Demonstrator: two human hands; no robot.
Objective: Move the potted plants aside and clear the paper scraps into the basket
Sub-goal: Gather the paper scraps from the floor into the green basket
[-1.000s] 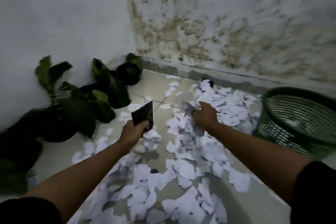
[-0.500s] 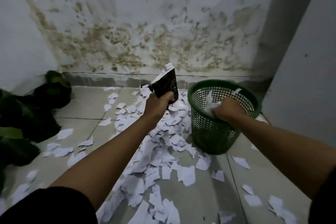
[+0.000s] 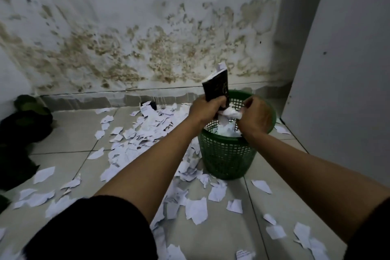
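Above the green basket (image 3: 226,154), far right by the wall: left hand (image 3: 203,110) clenched round a dark card (image 3: 216,88) held upright with scraps tucked behind; right hand (image 3: 254,115) curled, pinching crumpled white paper (image 3: 229,113) over the rim. Inside the basket, more white paper. Across the tiled floor (image 3: 69,133), paper scraps (image 3: 147,129) scattered. Far left, potted plants (image 3: 23,124), dark against the wall.

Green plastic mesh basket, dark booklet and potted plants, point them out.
green plastic mesh basket (image 3: 226,155): head view, front wall.
dark booklet (image 3: 216,87): head view, cover, above left hand (image 3: 203,110).
potted plants (image 3: 23,126): head view, dark leaves.
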